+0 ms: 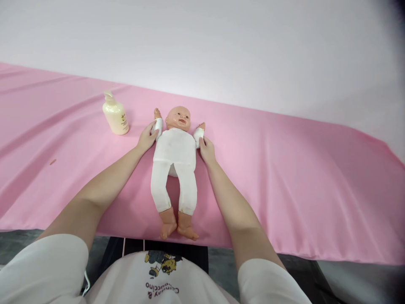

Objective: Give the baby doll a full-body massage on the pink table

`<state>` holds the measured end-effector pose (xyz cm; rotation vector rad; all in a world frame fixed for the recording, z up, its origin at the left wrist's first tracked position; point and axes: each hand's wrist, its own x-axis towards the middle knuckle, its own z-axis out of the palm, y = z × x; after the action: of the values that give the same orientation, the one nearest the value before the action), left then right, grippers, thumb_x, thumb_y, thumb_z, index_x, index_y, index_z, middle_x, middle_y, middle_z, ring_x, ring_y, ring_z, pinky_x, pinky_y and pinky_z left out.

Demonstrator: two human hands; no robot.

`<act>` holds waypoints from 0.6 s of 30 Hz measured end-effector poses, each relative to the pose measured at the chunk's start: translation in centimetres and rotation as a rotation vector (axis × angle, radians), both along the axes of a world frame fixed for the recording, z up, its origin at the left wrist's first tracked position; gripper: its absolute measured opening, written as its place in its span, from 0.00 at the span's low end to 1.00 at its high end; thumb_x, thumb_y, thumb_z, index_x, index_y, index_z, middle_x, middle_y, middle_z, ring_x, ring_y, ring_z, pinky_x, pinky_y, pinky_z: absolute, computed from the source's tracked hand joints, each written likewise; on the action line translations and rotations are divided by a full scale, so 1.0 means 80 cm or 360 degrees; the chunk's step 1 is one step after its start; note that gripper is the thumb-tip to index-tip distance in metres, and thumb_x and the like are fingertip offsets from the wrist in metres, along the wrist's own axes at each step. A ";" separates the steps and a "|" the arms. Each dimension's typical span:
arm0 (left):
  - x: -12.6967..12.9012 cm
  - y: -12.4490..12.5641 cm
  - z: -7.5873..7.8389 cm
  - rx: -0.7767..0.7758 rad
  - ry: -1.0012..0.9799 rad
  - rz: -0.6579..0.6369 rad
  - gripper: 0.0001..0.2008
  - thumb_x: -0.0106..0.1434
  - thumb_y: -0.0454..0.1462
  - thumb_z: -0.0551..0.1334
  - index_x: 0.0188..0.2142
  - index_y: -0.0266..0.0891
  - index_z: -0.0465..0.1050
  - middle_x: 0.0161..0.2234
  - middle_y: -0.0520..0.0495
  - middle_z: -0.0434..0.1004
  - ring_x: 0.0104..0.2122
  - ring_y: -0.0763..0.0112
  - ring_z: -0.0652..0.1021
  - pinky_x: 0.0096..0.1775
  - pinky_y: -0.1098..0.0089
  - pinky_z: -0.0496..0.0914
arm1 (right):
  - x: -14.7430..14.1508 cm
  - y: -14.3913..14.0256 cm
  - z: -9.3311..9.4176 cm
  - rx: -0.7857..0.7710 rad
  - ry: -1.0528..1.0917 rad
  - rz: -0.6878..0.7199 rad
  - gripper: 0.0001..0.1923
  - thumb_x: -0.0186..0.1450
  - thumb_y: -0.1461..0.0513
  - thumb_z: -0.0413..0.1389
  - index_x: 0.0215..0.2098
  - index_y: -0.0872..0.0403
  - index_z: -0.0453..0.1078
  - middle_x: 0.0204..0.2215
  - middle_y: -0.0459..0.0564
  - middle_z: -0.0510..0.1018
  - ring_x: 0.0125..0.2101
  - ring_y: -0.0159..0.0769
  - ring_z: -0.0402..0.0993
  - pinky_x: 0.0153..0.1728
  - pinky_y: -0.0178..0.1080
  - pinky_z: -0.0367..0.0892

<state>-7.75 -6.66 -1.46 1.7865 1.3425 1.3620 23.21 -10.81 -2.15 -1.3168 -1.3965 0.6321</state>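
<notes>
A baby doll (175, 147) with a white cloth body lies on its back on the pink tablecloth (300, 177), its feet toward me. Its head, hands and feet are skin-toned and look like plastic. My left hand (147, 136) is closed around the doll's arm on the left side, at the white sleeve. On the other side, my right hand (206, 150) grips the other white-covered arm near the elbow. Both doll arms are raised beside its head, with the small hands showing above my fingers. Parts of my fingertips are hidden behind the doll's arms.
A cream-coloured pump bottle (115, 116) stands left of the doll, beyond my left hand. A small brownish strip (52, 161) lies on the cloth farther left. Behind the table rises a white wall (202, 50). The table's front edge runs just past the doll's feet.
</notes>
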 end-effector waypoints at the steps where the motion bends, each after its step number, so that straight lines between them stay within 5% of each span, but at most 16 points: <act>1: 0.000 0.002 -0.001 -0.0052 -0.0085 -0.0019 0.31 0.63 0.49 0.63 0.63 0.41 0.66 0.59 0.37 0.72 0.54 0.54 0.75 0.58 0.53 0.67 | 0.000 0.002 0.000 -0.0018 0.0108 0.0043 0.20 0.65 0.44 0.54 0.36 0.51 0.75 0.30 0.47 0.80 0.37 0.42 0.75 0.51 0.50 0.71; 5: -0.003 0.015 -0.003 -0.0207 -0.0607 -0.0186 0.44 0.56 0.45 0.66 0.69 0.40 0.52 0.57 0.35 0.74 0.51 0.55 0.79 0.51 0.55 0.73 | 0.002 0.011 0.002 -0.0034 0.0651 0.0299 0.22 0.58 0.50 0.62 0.48 0.50 0.73 0.47 0.48 0.82 0.48 0.42 0.77 0.57 0.50 0.70; 7: -0.007 0.020 -0.001 -0.0191 -0.0772 -0.0301 0.43 0.53 0.42 0.65 0.67 0.40 0.55 0.55 0.37 0.76 0.50 0.56 0.79 0.51 0.55 0.74 | 0.006 0.014 0.005 -0.0048 0.0815 0.0398 0.24 0.55 0.53 0.65 0.48 0.49 0.72 0.51 0.49 0.81 0.51 0.42 0.76 0.58 0.50 0.69; 11: -0.015 0.021 0.005 -0.0262 -0.0796 -0.0504 0.27 0.47 0.38 0.64 0.49 0.38 0.72 0.45 0.40 0.81 0.46 0.54 0.81 0.50 0.52 0.75 | 0.019 0.010 0.008 -0.0115 0.0825 0.0522 0.16 0.50 0.57 0.66 0.36 0.48 0.70 0.43 0.47 0.82 0.45 0.43 0.78 0.52 0.50 0.72; 14: -0.016 0.017 0.006 -0.0393 -0.0698 -0.0651 0.18 0.45 0.37 0.64 0.39 0.37 0.75 0.38 0.40 0.82 0.42 0.53 0.82 0.48 0.50 0.76 | 0.026 0.005 0.007 -0.0135 0.0708 0.0661 0.13 0.49 0.58 0.66 0.26 0.49 0.65 0.39 0.47 0.80 0.44 0.42 0.78 0.51 0.49 0.73; 18: -0.010 0.014 0.004 -0.0386 -0.0678 -0.0642 0.24 0.45 0.38 0.64 0.45 0.38 0.73 0.41 0.40 0.82 0.44 0.52 0.82 0.47 0.51 0.76 | 0.023 0.008 0.003 -0.0155 0.0659 0.0641 0.14 0.51 0.55 0.66 0.30 0.49 0.66 0.41 0.49 0.80 0.47 0.44 0.78 0.53 0.50 0.71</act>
<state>-8.54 -5.54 -1.16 1.4055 0.8254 1.2066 25.08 -10.19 -1.91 -0.9088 -1.2994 1.1837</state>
